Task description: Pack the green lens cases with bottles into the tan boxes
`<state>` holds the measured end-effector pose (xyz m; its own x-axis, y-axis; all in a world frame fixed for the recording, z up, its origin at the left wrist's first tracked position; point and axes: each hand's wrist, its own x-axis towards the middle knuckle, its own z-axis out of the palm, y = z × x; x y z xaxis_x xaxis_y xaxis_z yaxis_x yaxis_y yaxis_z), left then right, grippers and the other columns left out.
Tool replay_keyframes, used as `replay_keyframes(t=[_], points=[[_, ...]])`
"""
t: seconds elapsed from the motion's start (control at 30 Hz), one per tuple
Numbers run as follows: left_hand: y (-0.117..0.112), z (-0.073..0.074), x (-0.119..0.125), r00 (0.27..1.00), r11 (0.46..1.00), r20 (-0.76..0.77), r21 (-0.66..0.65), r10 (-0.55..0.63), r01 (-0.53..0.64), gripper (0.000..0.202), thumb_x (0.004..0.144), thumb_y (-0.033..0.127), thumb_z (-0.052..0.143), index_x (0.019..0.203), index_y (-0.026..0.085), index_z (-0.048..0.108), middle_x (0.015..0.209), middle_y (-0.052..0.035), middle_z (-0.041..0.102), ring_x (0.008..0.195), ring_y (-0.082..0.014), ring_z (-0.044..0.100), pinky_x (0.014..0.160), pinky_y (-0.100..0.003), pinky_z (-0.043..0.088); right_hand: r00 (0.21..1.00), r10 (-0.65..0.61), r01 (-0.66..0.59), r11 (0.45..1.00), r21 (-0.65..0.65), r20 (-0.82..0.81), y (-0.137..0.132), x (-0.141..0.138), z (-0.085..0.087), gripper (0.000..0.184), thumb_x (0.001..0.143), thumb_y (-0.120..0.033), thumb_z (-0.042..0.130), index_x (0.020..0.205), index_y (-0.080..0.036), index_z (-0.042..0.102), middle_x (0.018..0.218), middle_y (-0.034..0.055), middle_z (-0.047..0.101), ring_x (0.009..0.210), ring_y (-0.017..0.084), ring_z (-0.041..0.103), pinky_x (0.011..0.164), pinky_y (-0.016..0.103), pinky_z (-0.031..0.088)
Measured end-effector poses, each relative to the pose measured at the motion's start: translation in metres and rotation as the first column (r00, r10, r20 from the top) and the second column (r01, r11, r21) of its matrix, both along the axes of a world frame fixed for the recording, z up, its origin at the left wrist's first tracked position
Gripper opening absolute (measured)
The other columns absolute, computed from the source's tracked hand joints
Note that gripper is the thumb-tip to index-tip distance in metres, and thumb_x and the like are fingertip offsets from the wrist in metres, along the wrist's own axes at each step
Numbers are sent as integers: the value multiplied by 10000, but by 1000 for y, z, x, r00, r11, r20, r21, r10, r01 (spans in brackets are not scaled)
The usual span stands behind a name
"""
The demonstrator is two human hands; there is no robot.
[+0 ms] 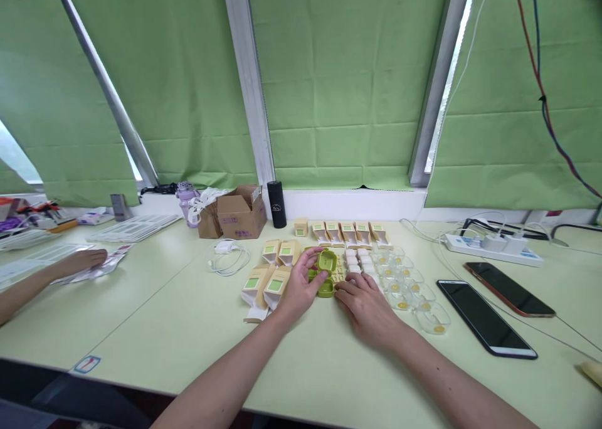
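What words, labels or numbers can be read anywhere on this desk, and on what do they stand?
Nothing here reads clearly.
Black bottle: a small white mark, too small to read.
Cardboard box: purple print on its front, blurred.
Small cartons by the left hand: green labels, no legible text.
Sticker on the table edge: red and blue sign, unreadable.
Green case in the left hand's fingers: no lettering visible.
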<state>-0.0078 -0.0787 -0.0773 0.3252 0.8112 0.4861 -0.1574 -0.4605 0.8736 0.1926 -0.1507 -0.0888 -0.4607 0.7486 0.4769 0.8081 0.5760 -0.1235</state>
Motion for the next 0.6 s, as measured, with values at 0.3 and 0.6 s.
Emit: replay_keyframes(t=[0.3,0.6], points=[[-2,2,0,1000,1000,-16,23,21,-21,540,960,435,762,1418,241,550,1440,-147,656,1378,-295,608,1107,-435,515,997,13,-5,994,106,-73,7,4,-2,405,886,37,566,1118,-230,764,1201,77,808,1195,322,604,989,492,422],[-6,3,-1,975,986,-155,78,161,-151,452,979,296,716,1408,294,577,1519,-94,590,1450,-277,541,1215,-459,416,874,65,60,969,239,-482,7,7,3,260,1037,-124,509,976,-252,726,960,50,811,919,253,682,855,442,484]])
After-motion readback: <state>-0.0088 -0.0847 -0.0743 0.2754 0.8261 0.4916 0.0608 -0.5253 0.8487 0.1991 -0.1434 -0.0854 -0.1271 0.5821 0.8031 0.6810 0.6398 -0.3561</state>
